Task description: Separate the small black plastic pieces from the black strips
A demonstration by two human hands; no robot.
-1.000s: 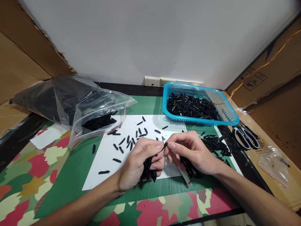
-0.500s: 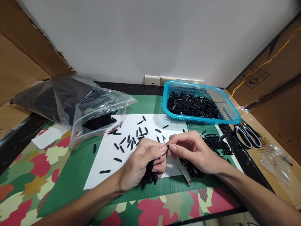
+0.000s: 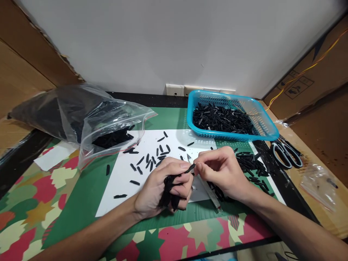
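From my remote station I record the following. The left hand [image 3: 156, 183] is clamped on a bunch of black strips [image 3: 168, 192] and, between thumb and forefinger, pinches one black strip [image 3: 191, 168] that points toward the right hand [image 3: 227, 172]. The right thumb and forefinger are drawn close together at that strip's tip — I cannot tell whether they grip it. Both hands are above the near part of the white sheet [image 3: 115, 203], where loose strips [image 3: 135, 182] lie scattered. A slim pen-like tool [image 3: 212, 197] lies beneath the right hand. I note a pile of strips [image 3: 250, 163] beyond the right wrist, a blue basket [image 3: 233, 136] holding more behind it, and scissors [image 3: 285, 154] at right. A clear bag [image 3: 81, 116] of black contents rests at left — its mouth toward the sheet.
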